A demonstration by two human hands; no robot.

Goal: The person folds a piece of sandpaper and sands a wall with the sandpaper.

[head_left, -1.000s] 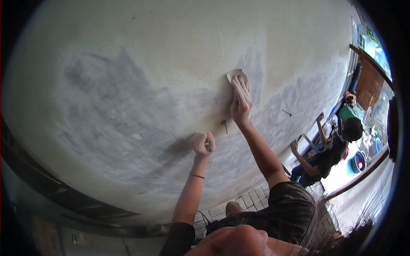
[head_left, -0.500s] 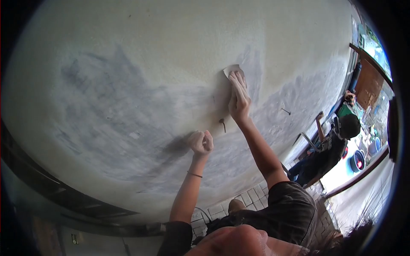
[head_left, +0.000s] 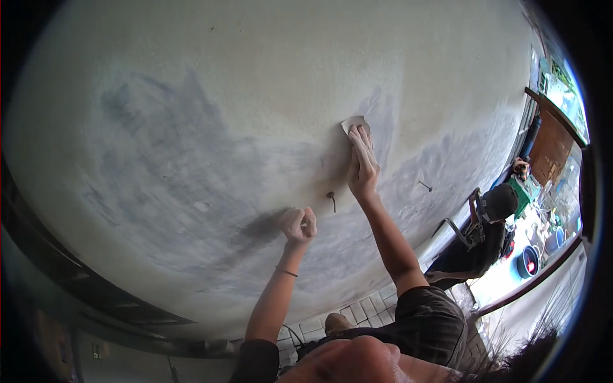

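Observation:
My right hand (head_left: 363,169) lies with fingers stretched over a small sheet of sandpaper (head_left: 353,121), holding it flat against the wall (head_left: 274,83). The top of the sheet sticks out past the fingertips. Lower and to the left, my left hand (head_left: 298,225) is curled into a fist close to the wall, dusted with pale powder. Nothing shows in it. Between the hands, a bent metal hook (head_left: 331,196) juts from the wall. Grey smeared patches (head_left: 172,147) spread over the paler wall around both hands.
A second metal peg (head_left: 426,186) sticks out farther right. At the right a person in a dark cap (head_left: 500,203) leans near the same wall. Beyond are a blue tub (head_left: 529,262) and a wooden panel (head_left: 551,137). Paving bricks (head_left: 364,307) cover the floor below.
The whole view has shifted, so the wall appears lower. My right hand with the sandpaper has slid slightly right along the wall. The other person has leaned closer to the wall.

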